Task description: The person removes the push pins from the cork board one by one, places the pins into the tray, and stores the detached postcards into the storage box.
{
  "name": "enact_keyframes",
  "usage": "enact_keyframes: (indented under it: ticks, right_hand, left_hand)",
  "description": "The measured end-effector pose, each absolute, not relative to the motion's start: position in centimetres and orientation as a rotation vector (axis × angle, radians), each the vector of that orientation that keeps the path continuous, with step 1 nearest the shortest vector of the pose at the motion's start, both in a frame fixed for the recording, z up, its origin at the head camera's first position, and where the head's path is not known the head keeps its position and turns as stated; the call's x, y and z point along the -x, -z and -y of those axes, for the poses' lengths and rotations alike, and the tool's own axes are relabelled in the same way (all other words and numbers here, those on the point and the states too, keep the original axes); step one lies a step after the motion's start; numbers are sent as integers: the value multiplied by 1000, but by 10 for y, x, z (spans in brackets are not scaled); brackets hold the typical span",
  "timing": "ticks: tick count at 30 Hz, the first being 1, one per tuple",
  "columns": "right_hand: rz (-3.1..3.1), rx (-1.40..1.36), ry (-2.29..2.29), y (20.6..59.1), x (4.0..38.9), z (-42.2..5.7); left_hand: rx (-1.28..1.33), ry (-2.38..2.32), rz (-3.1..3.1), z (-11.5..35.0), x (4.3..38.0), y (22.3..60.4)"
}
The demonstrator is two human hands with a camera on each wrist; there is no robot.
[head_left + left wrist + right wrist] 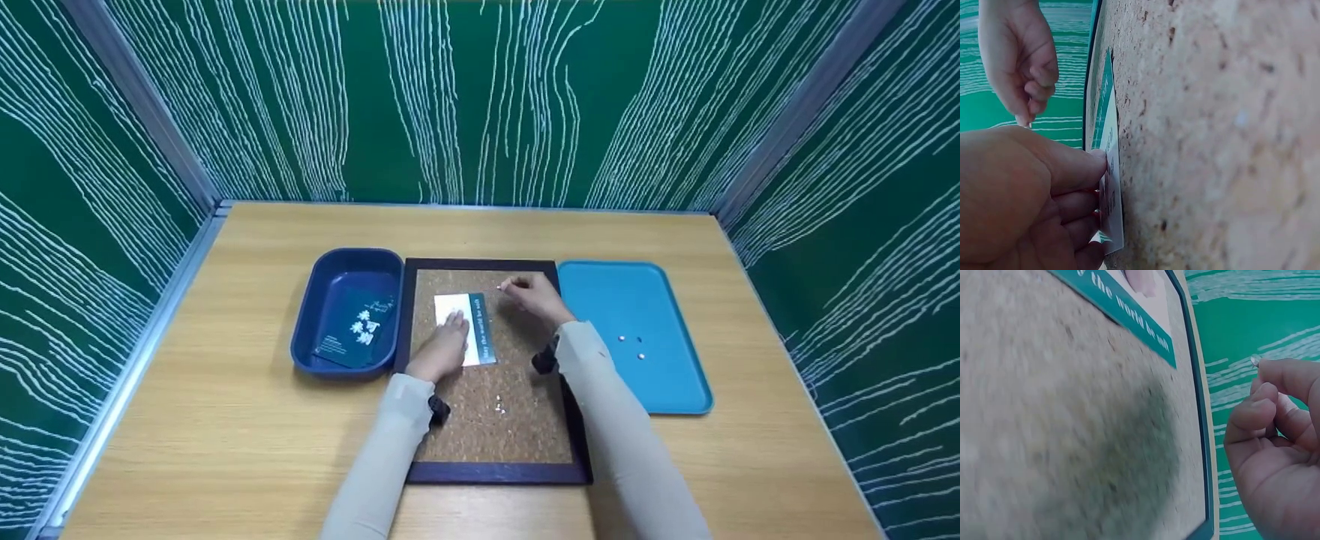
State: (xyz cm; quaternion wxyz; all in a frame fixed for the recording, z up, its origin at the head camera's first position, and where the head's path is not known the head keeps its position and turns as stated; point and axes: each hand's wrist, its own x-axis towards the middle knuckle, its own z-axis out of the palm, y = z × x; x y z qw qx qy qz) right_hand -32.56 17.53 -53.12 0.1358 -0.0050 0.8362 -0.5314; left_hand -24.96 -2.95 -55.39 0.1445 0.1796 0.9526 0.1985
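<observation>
A white and green printed card (452, 302) lies on the cork board (517, 439), towards its upper left part. My left hand (444, 349) presses the card against the cork; in the left wrist view its thumb (1086, 166) and fingers rest along the card's white part. Above the board, to the right of the card, my right hand (536, 296) pinches a small clear pushpin (1255, 360) between thumb and forefinger. The pushpin is apart from both card and cork. A few tiny shiny pieces (500, 406) sit lower on the cork.
Left of the board stands a dark blue bin (346, 259) with dark green cards (356, 330) in it. A light blue tray (615, 292) lies on the right, holding several small pins (641, 356). Patterned green panels (517, 97) enclose the wooden table (225, 420).
</observation>
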Motion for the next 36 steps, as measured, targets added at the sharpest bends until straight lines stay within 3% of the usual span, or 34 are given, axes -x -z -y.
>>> enact_keyframes:
  ticks: [6,36]
  right_hand:
    - [-2459,90,1590,530,322,-197]
    - [-2449,-79,1616,533,308,-283]
  left_hand:
    - [-540,-571,-2762,29,250,555]
    - [-571,-559,-2785,30,249,554]
